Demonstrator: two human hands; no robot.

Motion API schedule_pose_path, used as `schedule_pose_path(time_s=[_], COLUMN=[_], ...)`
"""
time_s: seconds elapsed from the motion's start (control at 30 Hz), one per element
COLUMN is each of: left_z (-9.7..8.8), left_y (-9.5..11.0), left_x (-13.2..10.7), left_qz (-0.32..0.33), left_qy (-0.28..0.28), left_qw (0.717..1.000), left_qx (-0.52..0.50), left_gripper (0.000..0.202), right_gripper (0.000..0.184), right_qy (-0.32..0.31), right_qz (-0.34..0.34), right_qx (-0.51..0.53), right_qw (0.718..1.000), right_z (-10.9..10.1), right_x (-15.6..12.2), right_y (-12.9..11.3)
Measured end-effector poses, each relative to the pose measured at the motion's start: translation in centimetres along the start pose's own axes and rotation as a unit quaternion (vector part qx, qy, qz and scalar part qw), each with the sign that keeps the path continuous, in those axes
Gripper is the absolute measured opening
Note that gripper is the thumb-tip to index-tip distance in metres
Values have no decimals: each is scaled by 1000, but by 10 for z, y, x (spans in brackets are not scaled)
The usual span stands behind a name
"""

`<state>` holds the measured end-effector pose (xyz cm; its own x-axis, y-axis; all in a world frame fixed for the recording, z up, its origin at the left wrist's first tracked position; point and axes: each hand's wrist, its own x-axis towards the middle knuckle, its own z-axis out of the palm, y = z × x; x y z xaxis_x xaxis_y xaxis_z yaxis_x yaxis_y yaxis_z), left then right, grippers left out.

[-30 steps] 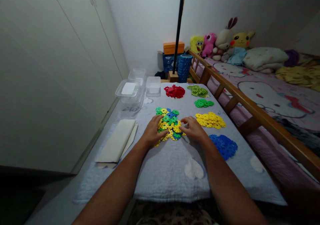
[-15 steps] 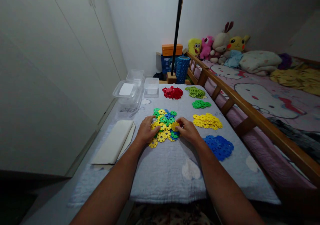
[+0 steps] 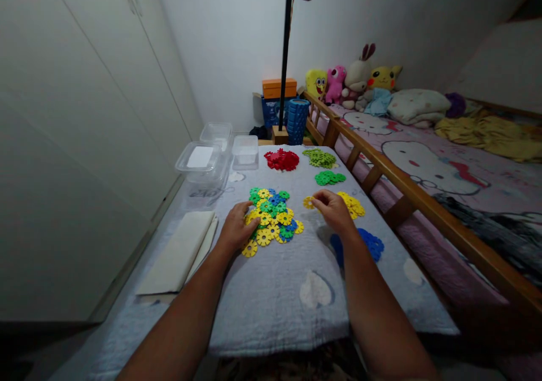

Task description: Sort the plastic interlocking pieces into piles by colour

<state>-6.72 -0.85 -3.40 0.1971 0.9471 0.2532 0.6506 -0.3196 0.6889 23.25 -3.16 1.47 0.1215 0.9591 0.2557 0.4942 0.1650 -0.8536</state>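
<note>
A mixed heap of yellow, green and blue flower-shaped plastic discs point(image 3: 271, 218) lies in the middle of a pale blue quilted cloth point(image 3: 271, 296). My left hand point(image 3: 235, 230) rests on the heap's left side with its fingers curled over the pieces. My right hand point(image 3: 335, 210) is lifted to the right of the heap and pinches one yellow disc point(image 3: 309, 202). Just beyond it lies the sorted yellow pile point(image 3: 353, 204). A blue pile point(image 3: 369, 244) lies under my right wrist, partly hidden.
Sorted piles sit further back: red point(image 3: 282, 159), light green point(image 3: 319, 157), darker green point(image 3: 329, 177). Clear plastic tubs point(image 3: 207, 161) stand at the back left, a folded white cloth point(image 3: 178, 252) at the left. A wooden bed rail point(image 3: 406, 197) runs along the right; a black pole point(image 3: 284, 59) stands behind.
My right hand has left the mixed heap and moved right toward the yellow pile with one yellow disc in its fingers. My left hand stays on the heap. The camera has tilted slightly.
</note>
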Motion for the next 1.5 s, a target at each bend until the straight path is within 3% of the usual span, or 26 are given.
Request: schedule_pose_path(time_s=[0.1,0.2,0.37,0.57,0.83,1.13,1.2,1.3,1.4,1.5], left_z=[-1,-1,-1,-1,-2,-2,-2,-1,-1,-2], left_y=[2,3,0,-1,-1,-1,-2,-3,-3,-2], left_x=[0,0,-1,-1,0,-1,-1,0,0,-1], left_qz=[0,0,-2,2,5,11,14,14,16,17], left_qy=[-1,-3,-5,1,-7,-5,-1,-4,-3,0], left_qw=[1000,1000,1000,1000,1000,1000,1000,1000,1000,1000], left_qx=[4,7,11,13,18,23,20,17,14,13], left_gripper=[50,50,51,49,48,46,44,44,42,41], right_gripper=[21,23,12,16,16,13,10,9,15,30], right_qy=[66,83,66,71,51,81,47,-56,-142,-153], right_qz=[58,99,101,85,75,60,30,-54,-130,-162], right_qx=[-66,-158,-231,-288,-330,-267,-233,-186,-185,-222], right_qw=[994,979,965,951,940,958,971,979,964,949], right_z=[-40,-66,-75,-66,-55,-53,-44,-20,10,34], right_x=[10,15,11,8,8,3,2,0,-6,-14], right_y=[15,31,52,62,58,40,32,18,8,3])
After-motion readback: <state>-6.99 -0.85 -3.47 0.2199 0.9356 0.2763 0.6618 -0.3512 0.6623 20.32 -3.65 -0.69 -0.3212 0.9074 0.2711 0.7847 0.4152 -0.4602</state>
